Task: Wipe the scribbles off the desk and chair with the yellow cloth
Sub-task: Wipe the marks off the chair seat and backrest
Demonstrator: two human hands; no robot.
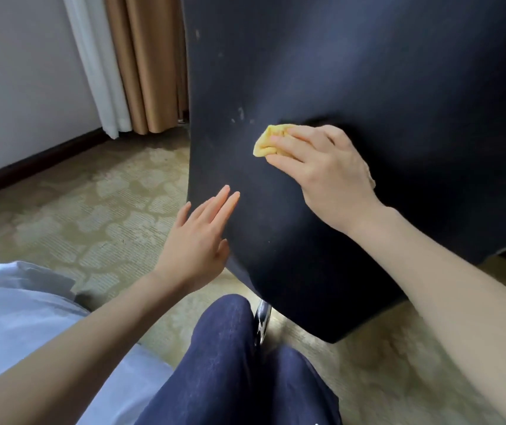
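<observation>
Head view: the dark chair back fills most of the frame, standing on patterned carpet, and I'm crouched behind it. It is a broad, smooth panel that looks stiff enough to take pressure, though it could rock, so I brace it at its left edge.

My right hand is on the middle of the panel, fingers laid nearly straight over the yellow cloth and pressing it flat onto the chair. The thumb is hidden, so I can't tell whether it pinches anything.

My left hand is released and holds nothing, with straight fingers resting against the panel near its left edge, below and left of the cloth.

The cloth is soft, light and wadded, with one end poking out past my fingertips. It will likely bunch or slip under a loose palm, so it's best held with the wad under the fingers and pressed down.

Pale scribbles sit just above and left of the cloth, not yet wiped. A fainter spot lies higher, near the left edge.
</observation>
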